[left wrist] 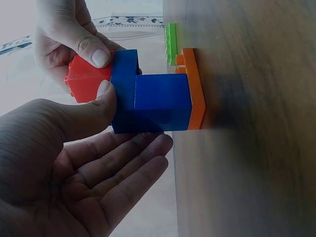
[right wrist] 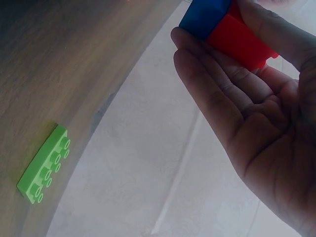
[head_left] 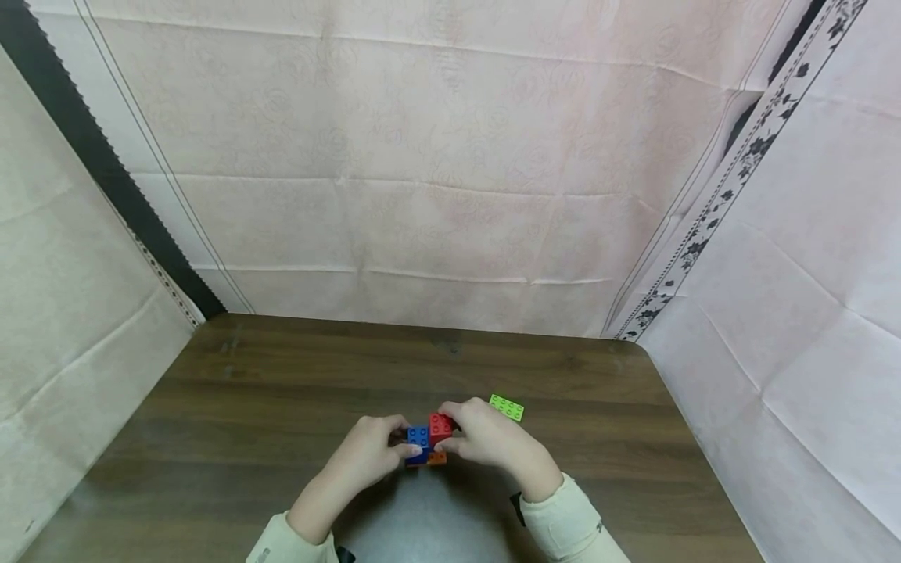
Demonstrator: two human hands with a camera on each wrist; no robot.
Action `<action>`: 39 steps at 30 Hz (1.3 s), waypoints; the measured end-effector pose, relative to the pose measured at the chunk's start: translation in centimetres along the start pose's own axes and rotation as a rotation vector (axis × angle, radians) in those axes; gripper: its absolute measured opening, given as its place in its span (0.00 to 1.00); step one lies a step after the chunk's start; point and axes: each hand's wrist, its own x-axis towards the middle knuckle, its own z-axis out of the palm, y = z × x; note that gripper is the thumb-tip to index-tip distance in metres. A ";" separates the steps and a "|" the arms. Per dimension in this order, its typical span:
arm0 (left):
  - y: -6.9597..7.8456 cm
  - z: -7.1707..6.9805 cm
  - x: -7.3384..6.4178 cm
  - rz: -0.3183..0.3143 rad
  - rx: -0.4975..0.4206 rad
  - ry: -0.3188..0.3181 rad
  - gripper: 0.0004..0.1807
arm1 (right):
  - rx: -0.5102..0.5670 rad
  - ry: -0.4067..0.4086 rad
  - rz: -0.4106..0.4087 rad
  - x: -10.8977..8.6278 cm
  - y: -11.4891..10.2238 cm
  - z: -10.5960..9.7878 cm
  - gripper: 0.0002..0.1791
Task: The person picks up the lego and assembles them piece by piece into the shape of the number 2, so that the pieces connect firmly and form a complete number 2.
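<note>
A small stack of toy building bricks stands on the table in front of me. At its bottom lies a flat orange brick (left wrist: 196,94), with a blue brick (left wrist: 163,103) upright on it. A longer blue brick (left wrist: 124,96) lies across the top, overhanging to one side, and a red brick (head_left: 440,426) sits on that overhanging end. My left hand (head_left: 369,450) pinches the upper blue brick, thumb on its near side and the other fingers stretched out behind. With thumb and fingers, my right hand (head_left: 493,439) holds the red brick from the right.
A flat light-green brick (head_left: 507,407) with studs up lies on the table just beyond my right hand. The brown wooden table (head_left: 317,375) ends at a white patterned cloth (head_left: 422,156) hanging behind it. More cloth hangs at both sides.
</note>
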 end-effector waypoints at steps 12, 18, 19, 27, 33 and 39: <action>0.0 0.2 0.0 -0.018 -0.001 -0.010 0.13 | -0.008 -0.006 -0.021 -0.1 0.4 0.1 0.17; 0.0 0.5 0.1 -0.003 0.000 -0.009 0.13 | -0.022 -0.005 -0.036 -0.1 1.0 0.1 0.18; 0.0 0.5 0.1 -0.004 0.000 -0.009 0.13 | -0.022 -0.003 -0.040 -0.1 1.0 0.1 0.18; 0.0 0.3 0.3 -0.025 0.008 -0.016 0.13 | 0.010 0.004 -0.067 -0.1 1.2 0.0 0.18; 0.0 0.2 0.2 -0.029 0.003 -0.018 0.13 | 0.017 0.003 -0.073 -0.1 1.3 0.1 0.18; 0.1 0.1 0.2 -0.037 -0.010 -0.025 0.14 | 0.017 0.006 -0.079 0.1 1.4 0.0 0.18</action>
